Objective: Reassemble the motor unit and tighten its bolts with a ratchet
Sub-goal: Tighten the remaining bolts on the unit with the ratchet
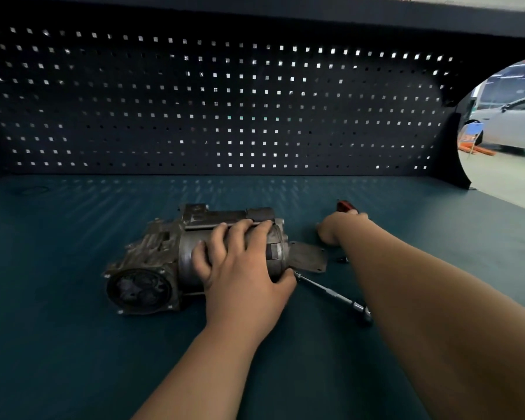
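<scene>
- Motor unit (pixel 152 268) lies on its side mid-frame on tabletop (pixel 73 344), round end-face twd lower left.
- Left hand (pixel 243 268) grips the cyl. housing: fingers (pixel 237 228) draped over the top, thumb at right end.
- Right hand (pixel 340 228), right of centre, by a red-handled tool (pixel 343 206); can't tell if it holds it.
- Ratchet (pixel 334 295) lies loose, lower right of unit, w/ thin plate (pixel 308 256) & small bolt (pixel 342 259) near.
- Prob. heavy, rigid cast metal; barrel may roll, so hold round the barrel.
</scene>
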A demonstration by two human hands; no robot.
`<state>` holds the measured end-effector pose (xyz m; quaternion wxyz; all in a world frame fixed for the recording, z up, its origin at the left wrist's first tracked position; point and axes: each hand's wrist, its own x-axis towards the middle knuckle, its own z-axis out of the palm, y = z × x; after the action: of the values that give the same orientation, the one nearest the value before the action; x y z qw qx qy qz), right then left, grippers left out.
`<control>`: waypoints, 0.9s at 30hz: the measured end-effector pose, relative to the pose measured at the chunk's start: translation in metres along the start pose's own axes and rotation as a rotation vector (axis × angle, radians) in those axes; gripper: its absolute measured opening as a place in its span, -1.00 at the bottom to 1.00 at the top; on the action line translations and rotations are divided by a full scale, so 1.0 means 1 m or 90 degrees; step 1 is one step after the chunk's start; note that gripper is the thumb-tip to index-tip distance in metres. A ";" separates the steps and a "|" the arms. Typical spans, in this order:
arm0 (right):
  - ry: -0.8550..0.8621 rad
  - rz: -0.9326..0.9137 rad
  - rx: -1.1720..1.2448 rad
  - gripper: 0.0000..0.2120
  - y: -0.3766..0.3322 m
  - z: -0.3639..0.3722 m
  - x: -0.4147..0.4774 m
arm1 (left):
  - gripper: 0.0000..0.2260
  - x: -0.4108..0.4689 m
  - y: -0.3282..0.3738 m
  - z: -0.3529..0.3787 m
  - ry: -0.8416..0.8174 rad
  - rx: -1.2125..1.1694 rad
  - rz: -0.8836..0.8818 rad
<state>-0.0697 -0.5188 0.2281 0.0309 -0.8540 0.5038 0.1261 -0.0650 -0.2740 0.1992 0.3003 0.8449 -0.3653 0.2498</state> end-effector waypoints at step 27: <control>-0.173 -0.096 1.684 -0.67 0.033 -0.002 -0.022 | -0.37 -0.001 0.002 -0.004 -0.017 -0.009 -0.003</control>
<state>-0.1077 -0.5167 0.2377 0.8882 -0.1880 0.1911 -0.3732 -0.0674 -0.2721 0.2018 0.3022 0.8469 -0.3691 0.2349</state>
